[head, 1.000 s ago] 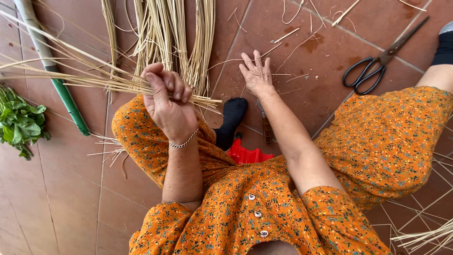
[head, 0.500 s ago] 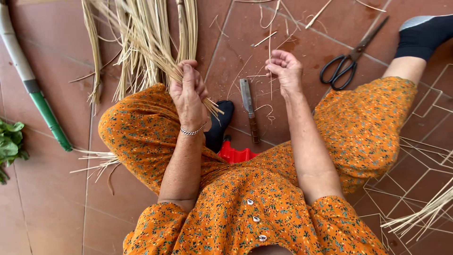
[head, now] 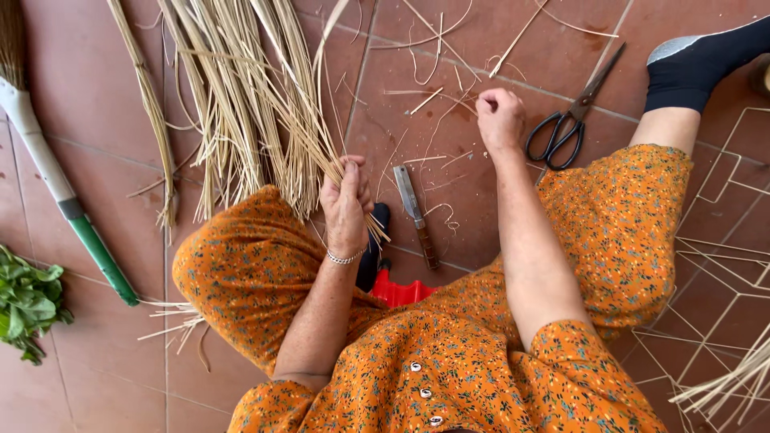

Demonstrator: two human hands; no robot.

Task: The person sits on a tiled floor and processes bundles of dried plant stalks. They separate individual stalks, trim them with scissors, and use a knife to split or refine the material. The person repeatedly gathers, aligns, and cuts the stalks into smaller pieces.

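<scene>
Head view looks down at a person in an orange flowered dress [head: 449,361] sitting on a red tile floor [head: 80,385]. Their left hand [head: 346,207] is closed tight around a bunch of long dry straw stalks [head: 241,104]. The stalks fan out up and to the left across the floor, and short ends stick out under the fist. The right hand [head: 500,119] is closed into a loose fist too, farther out over the floor. It pinches one thin straw strand [head: 437,132] that curves down to the left. A knife [head: 415,215] with a brown handle lies on the floor between the two hands. Black scissors [head: 571,120] lie just right of the right hand. A broom handle [head: 68,208], white and green, lies far left, near some green leaves [head: 28,301]. A wire frame [head: 714,265] sits at the right.
</scene>
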